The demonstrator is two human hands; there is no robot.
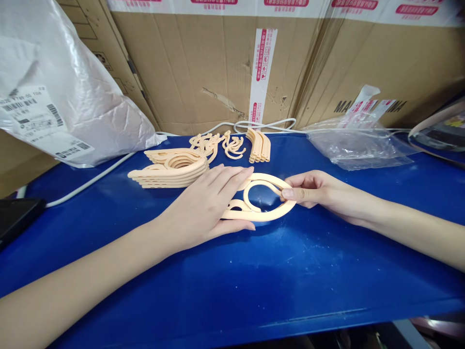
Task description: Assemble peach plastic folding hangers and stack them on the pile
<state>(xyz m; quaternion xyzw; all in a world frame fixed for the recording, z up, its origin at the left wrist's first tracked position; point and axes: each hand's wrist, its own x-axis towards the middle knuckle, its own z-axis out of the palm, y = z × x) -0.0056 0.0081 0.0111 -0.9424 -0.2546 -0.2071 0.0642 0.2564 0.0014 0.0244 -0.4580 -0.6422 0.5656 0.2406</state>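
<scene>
A peach plastic hanger piece [271, 213] with looped openings lies just above the blue table [254, 291] between my hands. My left hand [207, 203] grips its left end, fingers over the top and thumb beneath. My right hand [308, 190] pinches its right end between thumb and fingers. Just behind my left hand sits a stack of the same peach pieces [169, 169]. Farther back lie loose peach hooks [234, 144] and a row of short curved peach parts [259, 145].
Cardboard boxes [203, 72] wall off the back of the table. A white plastic bag with labels [54, 87] sits at back left, clear plastic bags [356, 145] at back right. A white cable [90, 180] runs along the back. A dark object [14, 218] lies at the left edge.
</scene>
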